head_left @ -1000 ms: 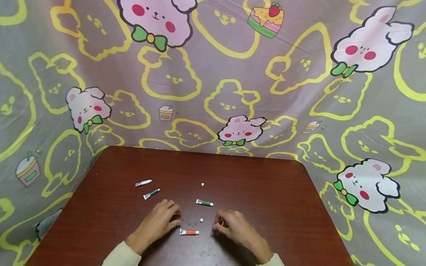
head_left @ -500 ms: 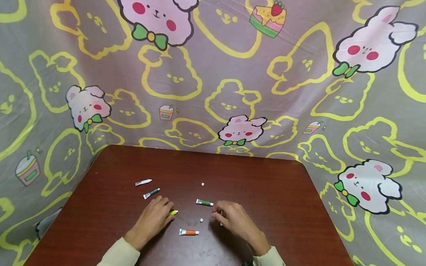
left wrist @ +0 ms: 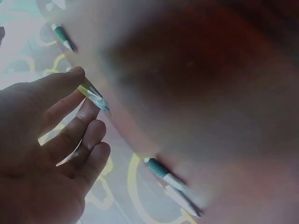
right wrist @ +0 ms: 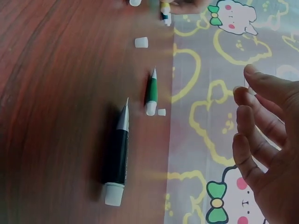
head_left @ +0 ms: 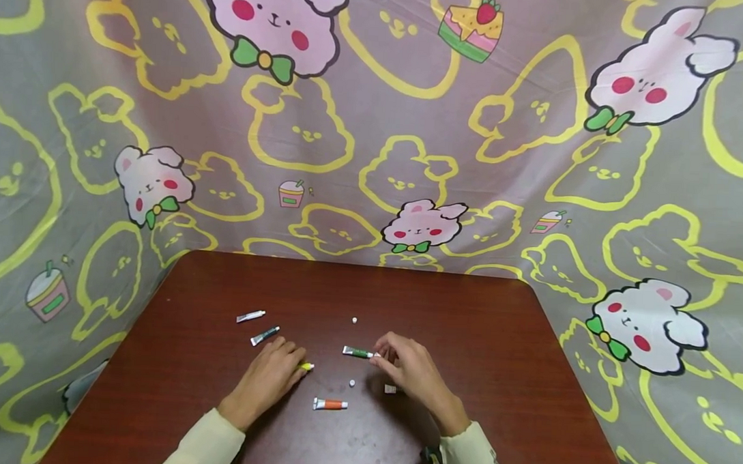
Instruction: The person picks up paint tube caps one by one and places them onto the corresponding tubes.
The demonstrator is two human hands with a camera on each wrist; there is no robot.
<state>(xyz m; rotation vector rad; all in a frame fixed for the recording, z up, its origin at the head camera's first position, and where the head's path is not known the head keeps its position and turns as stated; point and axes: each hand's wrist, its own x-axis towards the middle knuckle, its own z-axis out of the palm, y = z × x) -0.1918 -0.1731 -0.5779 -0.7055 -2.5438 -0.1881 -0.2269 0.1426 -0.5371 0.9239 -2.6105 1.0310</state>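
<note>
Step looks like uncapping paint tubes: left hand (head_left: 268, 375) pinches the yellow paint tube (head_left: 306, 367) between thumb and index, other fingers loosely bent, nozzle end toward the middle of the table (head_left: 467, 317). Right hand (head_left: 412, 370) hovers, thumb and index nearly meeting on a small white bit, probably the yellow tube's cap (head_left: 377, 356); too small to be sure. Next move likely calls for setting that cap down by the loose ones, far cap (head_left: 354, 320) and near cap (head_left: 352, 383), and laying the yellow tube flat. Around: green tube (head_left: 358, 352) right by the right fingertips, easy to knock; orange tube (head_left: 330, 405) nearer the person; black tube (right wrist: 119, 156) below the right hand; dark green tube (head_left: 265, 336) and white tube (head_left: 250, 316) off left.
</note>
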